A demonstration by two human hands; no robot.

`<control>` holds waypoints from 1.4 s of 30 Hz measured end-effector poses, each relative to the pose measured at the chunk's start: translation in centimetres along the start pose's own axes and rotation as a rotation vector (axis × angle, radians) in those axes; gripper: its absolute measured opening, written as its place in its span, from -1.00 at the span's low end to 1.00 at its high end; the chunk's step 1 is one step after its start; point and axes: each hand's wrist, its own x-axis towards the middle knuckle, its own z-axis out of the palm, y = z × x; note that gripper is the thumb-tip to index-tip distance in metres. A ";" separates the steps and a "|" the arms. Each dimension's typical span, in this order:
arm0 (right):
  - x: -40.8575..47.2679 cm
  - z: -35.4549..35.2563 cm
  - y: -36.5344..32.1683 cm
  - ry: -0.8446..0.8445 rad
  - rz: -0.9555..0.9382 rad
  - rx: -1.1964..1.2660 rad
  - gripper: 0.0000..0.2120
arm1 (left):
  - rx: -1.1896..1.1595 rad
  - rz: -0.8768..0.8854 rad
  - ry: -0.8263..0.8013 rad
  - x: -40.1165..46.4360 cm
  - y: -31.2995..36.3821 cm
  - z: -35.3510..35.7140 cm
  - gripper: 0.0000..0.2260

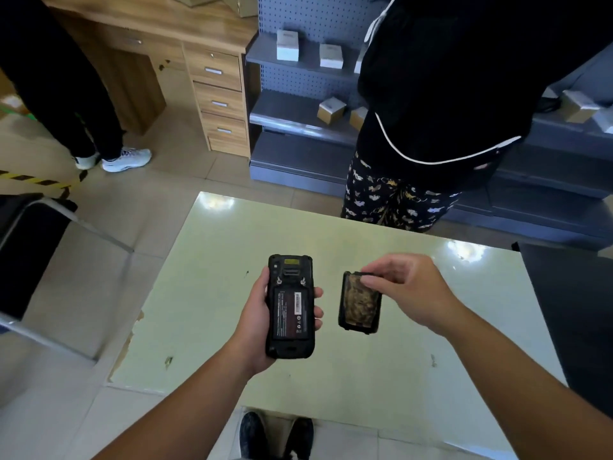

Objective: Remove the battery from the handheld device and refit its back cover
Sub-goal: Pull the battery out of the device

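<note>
Head view, looking down over a pale green table (331, 376). The left hand (255, 320) cradles the handheld device (289, 305) from beneath, fingers wrapped round its right edge, thumb along the left edge; the device is held above the table, back side up and uncovered. The battery (292, 310), bearing a dark label, sits seated in its bay, bounded by the black housing on all sides. The right hand (408, 290) pinches the top edge of the back cover (360, 302) between thumb and fingertips; the cover hangs just beside the device, apart from it, with its stained inner face turned toward the camera. A narrow gap separates cover and device.

The tabletop beneath and around both hands is bare; its near-left edge shows chipped laminate. A person in dark clothing (441, 94) stands at the far edge of the table. A chair (30, 254) stands left of the table, and a wooden desk with drawers (219, 94) lies beyond it.
</note>
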 end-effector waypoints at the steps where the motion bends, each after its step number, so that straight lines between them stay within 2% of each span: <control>1: 0.9 0.7 2.4 -0.005 0.062 -0.005 -0.94 | -0.012 -0.007 0.011 0.5 -0.1 -0.4 -0.33; 4: 3.4 3.6 9.4 -0.016 0.205 -0.050 -0.95 | -0.034 -0.024 0.043 2.4 -0.5 -1.7 -0.31; 8: 5.3 6.8 15.8 -0.044 0.245 -0.123 -0.89 | -0.039 -0.047 0.076 4.3 -1.2 -3.1 -0.31; 12: 5.5 8.0 18.7 0.004 0.233 -0.238 -0.90 | -0.046 -0.062 0.109 5.0 -1.6 -4.1 -0.32; 16: 4.8 8.3 18.7 0.021 0.207 -0.355 -0.89 | -0.051 -0.068 0.139 5.0 -1.6 -4.2 -0.32; 19: 3.9 8.0 14.3 0.092 0.010 -0.453 -0.82 | -0.046 -0.055 0.165 4.8 -1.5 -4.0 -0.31; 21: 2.9 7.7 8.9 0.123 -0.338 -0.403 -0.80 | -0.035 -0.045 0.188 4.3 -1.2 -3.6 -0.32; 23: 1.2 8.0 3.7 -0.054 -0.713 -0.467 -0.72 | 0.004 -0.060 0.218 3.5 -0.9 -3.0 -0.36; 25: -0.3 8.1 1.2 -0.232 -0.874 -0.647 -0.64 | 0.061 -0.085 0.238 2.4 -0.7 -2.1 -0.37; 28: -1.4 7.5 0.0 -0.317 -0.878 -0.805 -0.60 | 0.103 -0.092 0.254 1.2 -0.7 -0.5 -0.36; 34: -3.4 5.8 -2.5 -0.319 -1.028 -1.098 -0.62 | 0.105 -0.079 0.275 -0.5 -0.9 2.5 -0.35; 39: -4.6 4.9 -2.9 -0.308 -1.038 -1.145 -0.53 | 0.042 -0.060 0.274 -1.0 -1.6 3.4 -0.27; 42: -5.0 4.7 -2.6 -0.295 -1.050 -1.149 -0.39 | 0.059 -0.050 0.268 -0.9 -2.0 3.2 -0.22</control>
